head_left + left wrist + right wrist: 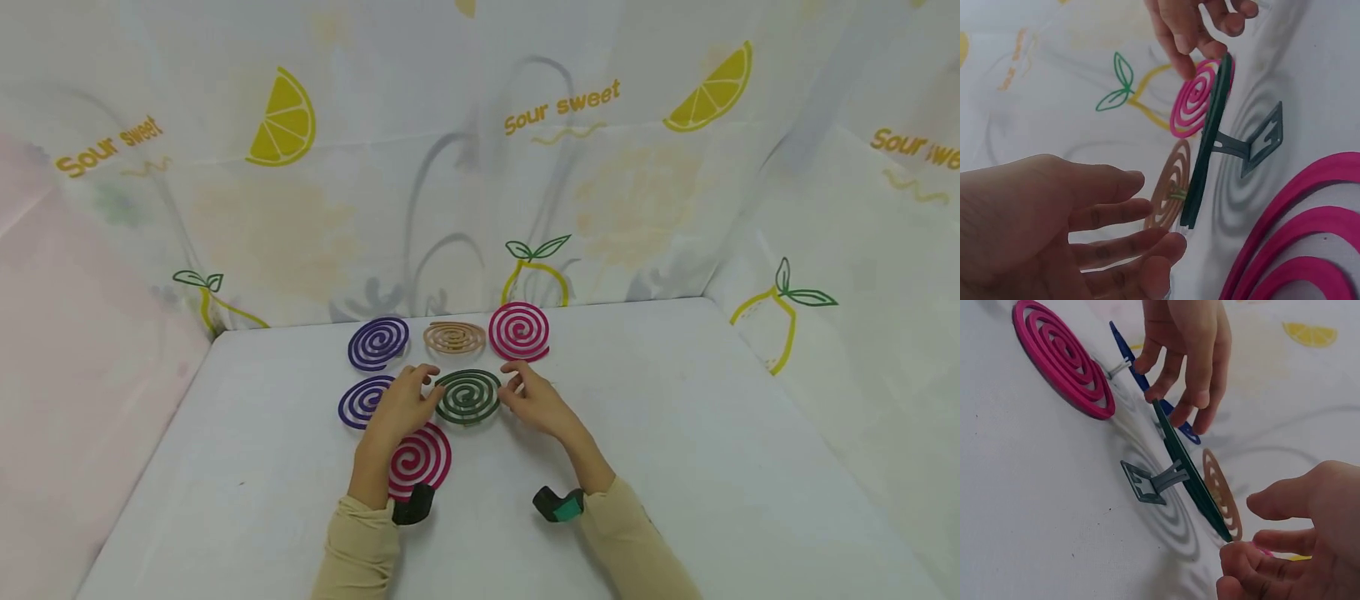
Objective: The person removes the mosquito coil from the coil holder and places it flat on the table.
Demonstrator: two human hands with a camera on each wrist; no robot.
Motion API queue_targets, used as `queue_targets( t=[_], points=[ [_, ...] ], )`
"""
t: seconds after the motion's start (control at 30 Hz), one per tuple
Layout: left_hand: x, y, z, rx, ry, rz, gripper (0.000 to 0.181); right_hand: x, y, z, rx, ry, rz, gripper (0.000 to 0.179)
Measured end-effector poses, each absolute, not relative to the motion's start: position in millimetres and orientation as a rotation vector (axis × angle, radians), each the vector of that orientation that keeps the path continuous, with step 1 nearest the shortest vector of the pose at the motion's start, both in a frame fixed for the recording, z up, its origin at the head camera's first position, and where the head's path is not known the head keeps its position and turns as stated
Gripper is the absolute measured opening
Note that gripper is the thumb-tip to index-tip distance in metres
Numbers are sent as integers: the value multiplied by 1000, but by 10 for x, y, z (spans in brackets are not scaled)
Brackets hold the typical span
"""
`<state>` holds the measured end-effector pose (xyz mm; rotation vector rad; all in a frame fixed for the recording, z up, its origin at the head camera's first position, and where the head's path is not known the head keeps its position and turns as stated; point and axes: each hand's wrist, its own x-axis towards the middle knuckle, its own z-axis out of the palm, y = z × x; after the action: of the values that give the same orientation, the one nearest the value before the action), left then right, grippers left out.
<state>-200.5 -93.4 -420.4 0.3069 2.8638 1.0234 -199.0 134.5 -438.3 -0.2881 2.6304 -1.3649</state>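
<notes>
Both hands [402, 403] [538, 405], apart and unclosed, flank the green spiral [467, 397], perhaps touching its rim

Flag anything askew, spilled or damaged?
No spills or visible damage; green coil looks intact. In the head view, the back-right pink coil looks nearly round but the tan coil beside it a flat oval: oddly mismatched tilts, probably.

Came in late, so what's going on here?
A person has the left hand and right hand at opposite sides of a green coil, which is raised on a small stand. Their fingers are close to its rim; contact is hard to confirm. A tan coil and a pink coil stand behind it.
</notes>
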Motion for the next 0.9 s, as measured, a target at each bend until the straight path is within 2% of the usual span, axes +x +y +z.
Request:
queue_targets(
  t=[0.13,0.37,0.9],
  points=[
    [-2019,-931,-4269,336,2863,1005,40,-1986,1344,-4400,-241,2587,-1339,43],
    [-2038,-925,-4297,363,2826,992,43,-1993,1333,-4458,-225,2561,-1374,39],
    [-2079,-965,-4335,312,2792,1149,45,-2051,1294,-4499,-312,2573,-1415,40]
  ],
)
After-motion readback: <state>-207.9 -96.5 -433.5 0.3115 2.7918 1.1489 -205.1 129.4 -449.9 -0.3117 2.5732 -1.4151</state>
